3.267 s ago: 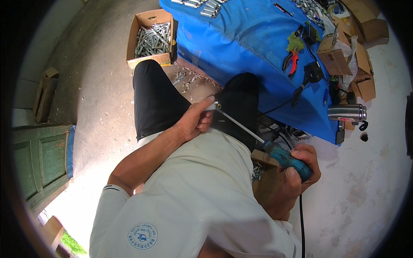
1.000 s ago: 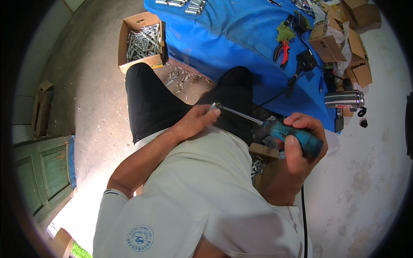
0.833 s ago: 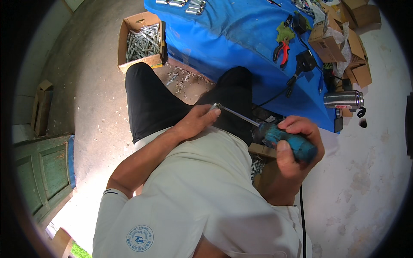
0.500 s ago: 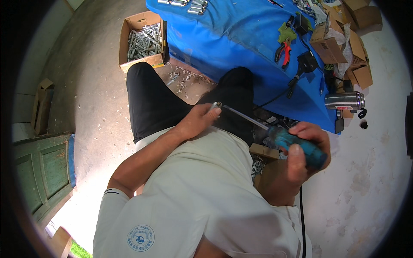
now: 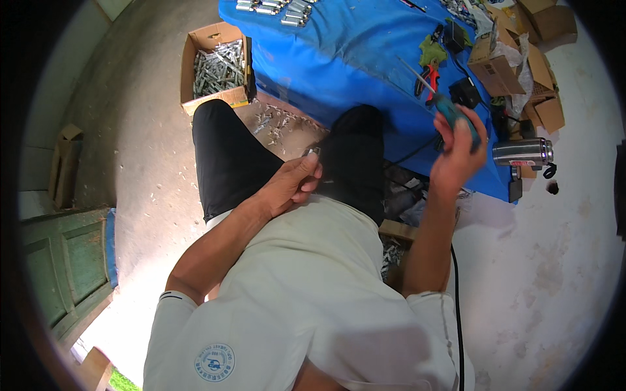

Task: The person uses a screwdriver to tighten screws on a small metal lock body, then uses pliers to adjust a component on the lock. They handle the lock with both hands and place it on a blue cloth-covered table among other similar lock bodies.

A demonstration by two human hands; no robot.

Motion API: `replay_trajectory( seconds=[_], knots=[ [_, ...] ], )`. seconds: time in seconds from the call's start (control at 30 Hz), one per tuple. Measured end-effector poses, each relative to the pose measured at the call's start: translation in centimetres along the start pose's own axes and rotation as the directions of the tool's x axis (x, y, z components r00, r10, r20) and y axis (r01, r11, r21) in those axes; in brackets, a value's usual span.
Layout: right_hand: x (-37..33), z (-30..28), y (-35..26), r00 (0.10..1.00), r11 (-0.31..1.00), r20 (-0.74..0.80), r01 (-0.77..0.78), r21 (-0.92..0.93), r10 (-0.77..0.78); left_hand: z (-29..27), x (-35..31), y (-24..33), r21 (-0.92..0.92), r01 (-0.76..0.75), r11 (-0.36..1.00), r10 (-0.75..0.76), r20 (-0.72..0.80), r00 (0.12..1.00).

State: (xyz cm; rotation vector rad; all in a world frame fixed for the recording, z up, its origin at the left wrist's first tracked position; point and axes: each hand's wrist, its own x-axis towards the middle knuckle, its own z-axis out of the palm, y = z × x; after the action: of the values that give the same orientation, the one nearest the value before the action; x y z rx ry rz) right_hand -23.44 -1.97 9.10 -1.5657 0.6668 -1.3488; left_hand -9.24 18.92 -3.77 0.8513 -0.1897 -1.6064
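Note:
My left hand (image 5: pixel 291 182) is closed over my lap, gripping a small silvery metal part (image 5: pixel 314 151) whose end shows past the thumb; most of it is hidden by the fingers. My right hand (image 5: pixel 460 146) is raised at the right edge of the blue-covered table (image 5: pixel 326 68). It grips a screwdriver by its teal handle (image 5: pixel 448 112), with the long thin shaft slanting up and left over the table. The tip is apart from the metal part. Behind the shaft lie red-handled pliers (image 5: pixel 432 77).
A cardboard box (image 5: pixel 187 81) full of metal parts stands beyond my left knee. Similar parts (image 5: pixel 297 13) lie in rows on the table. A steel flask (image 5: pixel 521 152), opened cartons (image 5: pixel 495 65) and a black adapter (image 5: pixel 465 92) with cords are at right. Shavings litter the floor.
My right hand has lifted the screwdriver away from the metal part, up and toward the table, turning its shaft upward. My left hand has stayed over my lap, shifting slightly.

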Motion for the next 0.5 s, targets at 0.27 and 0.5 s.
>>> replay_trajectory(
  seconds=[0.27, 0.5],
  knots=[
    [6.9, 5.5, 11.7, 0.928, 0.736, 0.185, 0.37, -0.567, -0.325, -0.2, -0.6, -0.1, 0.051, -0.019, 0.999, 0.019, 0.005, 1.0],
    [7.4, 6.3, 14.0, 0.85, 0.441, 0.397, 0.521, -0.731, -0.346, -0.6, -0.9, 0.0, -0.005, -0.015, 1.0, 0.015, -0.019, 1.0]
  ],
)
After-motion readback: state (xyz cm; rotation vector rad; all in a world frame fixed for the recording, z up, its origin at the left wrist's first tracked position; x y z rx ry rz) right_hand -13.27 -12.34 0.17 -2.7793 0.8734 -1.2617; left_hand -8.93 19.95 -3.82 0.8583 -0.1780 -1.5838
